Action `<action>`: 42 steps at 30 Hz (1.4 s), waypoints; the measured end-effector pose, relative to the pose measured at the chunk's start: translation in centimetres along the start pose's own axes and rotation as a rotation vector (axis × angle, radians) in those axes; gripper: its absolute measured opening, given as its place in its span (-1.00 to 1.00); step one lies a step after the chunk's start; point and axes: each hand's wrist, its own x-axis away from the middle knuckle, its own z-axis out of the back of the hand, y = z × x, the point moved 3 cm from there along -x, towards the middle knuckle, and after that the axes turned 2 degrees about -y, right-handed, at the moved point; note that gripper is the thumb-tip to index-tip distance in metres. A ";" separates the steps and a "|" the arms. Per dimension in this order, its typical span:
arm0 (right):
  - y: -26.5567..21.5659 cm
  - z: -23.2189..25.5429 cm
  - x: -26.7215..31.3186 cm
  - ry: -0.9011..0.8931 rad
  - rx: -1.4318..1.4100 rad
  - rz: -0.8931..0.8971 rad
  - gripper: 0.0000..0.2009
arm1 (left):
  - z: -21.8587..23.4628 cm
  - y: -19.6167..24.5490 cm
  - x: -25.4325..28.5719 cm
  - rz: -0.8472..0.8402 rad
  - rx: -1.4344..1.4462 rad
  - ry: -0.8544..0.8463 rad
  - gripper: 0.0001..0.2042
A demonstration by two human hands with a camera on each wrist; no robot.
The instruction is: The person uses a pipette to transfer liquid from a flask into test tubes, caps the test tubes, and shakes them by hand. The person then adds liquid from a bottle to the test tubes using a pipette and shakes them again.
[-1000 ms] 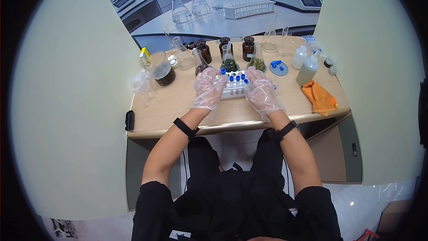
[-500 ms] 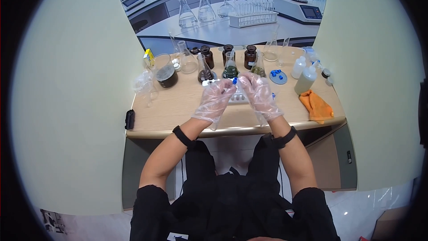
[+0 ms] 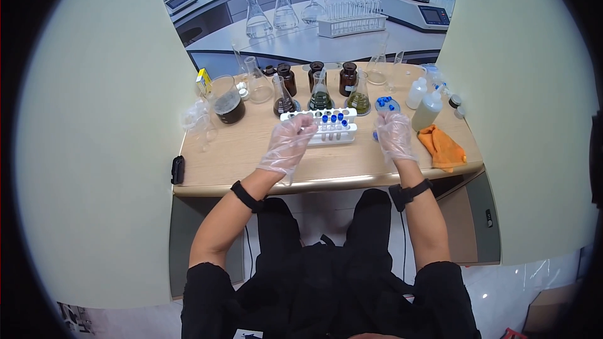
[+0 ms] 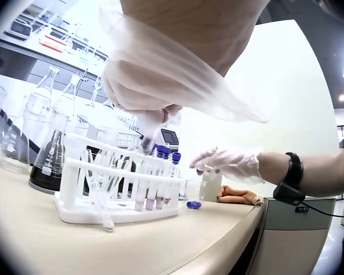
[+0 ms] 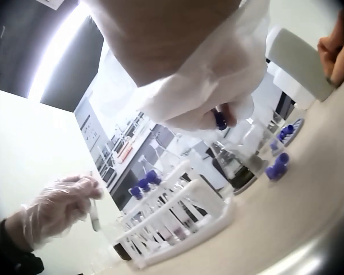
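Observation:
My gloved left hand (image 3: 289, 143) pinches an uncapped test tube (image 5: 94, 215) over the left part of the white rack (image 5: 218, 220), fingers curled round its top. Off to the rack's right, my gloved right hand (image 3: 397, 137) holds a blue cap (image 5: 220, 119) between thumb and finger. Three tubes with blue caps (image 4: 161, 150) stand in the rack's right side, with a little pinkish liquid at the bottom. A clear tube (image 4: 103, 209) leans against the rack's front in the left wrist view.
Flasks of dark, green (image 3: 320, 100) and yellow-green liquid (image 3: 358, 103) stand behind the rack, brown bottles (image 3: 348, 80) beyond. To the right are a dish of blue caps (image 3: 387, 105), loose caps (image 4: 194, 204), squeeze bottles (image 3: 427, 113) and an orange cloth (image 3: 442, 148). A beaker (image 3: 229, 112) stands left.
Both hands met at a blue-capped tube above the rack half a second ago. They have since parted: the right hand moved right with the cap, the left slightly left with the tube.

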 end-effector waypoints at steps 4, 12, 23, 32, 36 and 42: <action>-0.8 0.3 1.1 0.036 0.228 0.044 -0.74 | 1.4 -0.3 -0.2 0.087 0.065 0.007 -0.72; -5.3 -1.5 1.0 0.036 0.167 0.245 -0.60 | 2.9 -1.1 -0.8 -0.026 -0.132 0.120 -0.73; 1.0 -2.6 1.3 -0.010 0.283 -0.013 -0.60 | 10.6 -8.0 -2.0 0.091 -0.024 0.263 -0.73; -2.3 0.7 0.4 0.151 0.465 0.195 -0.62 | 14.7 -9.6 -2.4 0.172 -0.019 0.357 -0.71; -5.6 -2.4 0.3 0.057 0.021 0.416 -0.59 | 17.3 -11.8 -3.8 0.160 -0.222 0.380 -0.72; -6.1 -4.0 0.1 0.055 -0.164 0.407 -0.63 | 21.2 -10.6 -5.5 0.129 -0.590 0.406 -0.64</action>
